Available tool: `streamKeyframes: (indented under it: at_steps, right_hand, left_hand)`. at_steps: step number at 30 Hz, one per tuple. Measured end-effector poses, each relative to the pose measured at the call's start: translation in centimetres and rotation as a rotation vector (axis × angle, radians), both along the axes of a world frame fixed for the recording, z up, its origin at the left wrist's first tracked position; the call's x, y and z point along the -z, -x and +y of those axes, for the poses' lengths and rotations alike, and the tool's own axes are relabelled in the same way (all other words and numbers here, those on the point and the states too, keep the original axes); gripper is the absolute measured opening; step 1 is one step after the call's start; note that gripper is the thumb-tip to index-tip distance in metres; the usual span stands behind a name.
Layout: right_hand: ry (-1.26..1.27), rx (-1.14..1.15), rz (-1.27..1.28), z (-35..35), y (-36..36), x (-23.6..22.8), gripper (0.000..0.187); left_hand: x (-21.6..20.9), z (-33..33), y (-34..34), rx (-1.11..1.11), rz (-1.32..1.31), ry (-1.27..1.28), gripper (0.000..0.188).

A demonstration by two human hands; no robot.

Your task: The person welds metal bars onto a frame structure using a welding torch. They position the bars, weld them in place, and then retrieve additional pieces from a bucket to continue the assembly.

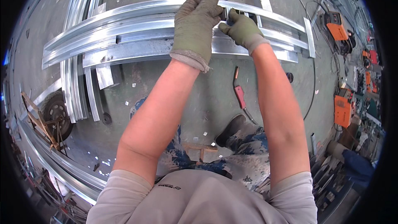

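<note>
Long shiny metal channels [128, 29] lie side by side across the space in front of me, resting over other lengths set crosswise. My left hand [193, 29], in a worn olive-green glove, is above the middle of these channels with its fingers curled closed. Close by on the right, my right hand [243, 30] wears a similar glove, thumb and forefinger bent toward the left one. Between the hands is a small dark gap or object, and whatever the fingers grip is too hidden to name. A welding torch [239, 92] with a red handle lies on the floor below my right hand.
Bundled metal channels [74, 87] extend along the left, near a spoked wheel [57, 114]. Orange welding machines [343, 108] stand at the right, with a black cable [313, 87] on the floor. A wooden piece [201, 148] lies near my feet, among small scattered scraps.
</note>
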State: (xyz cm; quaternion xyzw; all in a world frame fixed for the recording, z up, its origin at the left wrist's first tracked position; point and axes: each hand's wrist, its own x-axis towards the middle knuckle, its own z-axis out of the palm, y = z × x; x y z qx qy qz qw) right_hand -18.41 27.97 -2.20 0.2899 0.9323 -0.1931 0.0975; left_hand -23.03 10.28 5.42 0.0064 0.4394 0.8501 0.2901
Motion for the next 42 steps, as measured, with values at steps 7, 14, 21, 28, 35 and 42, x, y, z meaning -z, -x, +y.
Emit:
streamKeyframes:
  at_steps: [7, 14, 21, 28, 35, 42]
  right_hand:
    - [-0.026, -0.128, -0.146, 1.5, 0.5, -0.6, 0.076]
    - [-0.020, -0.122, 0.010, -0.1, -0.8, 0.6, 0.076]
    - [0.205, 0.048, 0.433, 1.0, -9.8, -3.2, 0.046]
    - [0.356, 0.731, 0.385, 6.2, -40.4, 1.3, 0.045]
    - [0.248, 1.474, -0.061, -8.9, -73.3, 21.2, 0.042]
    - [0.253, 1.439, -0.050, -19.2, -70.3, 29.8, 0.063]
  left_hand:
    - [0.2, 0.7, -1.7, 0.036, 0.007, 0.031, 0.045]
    - [0.0, 1.1, -3.7, 0.054, 0.117, 0.054, 0.040]
    - [2.1, 0.9, -3.1, 0.085, 0.238, 0.122, 0.035]
    - [5.4, 1.2, -3.8, 0.243, 0.321, 0.144, 0.040]
    - [6.7, 1.5, -6.4, 0.331, 0.404, 0.333, 0.043]
    - [8.5, 0.5, -7.6, 0.376, 0.370, 0.451, 0.045]
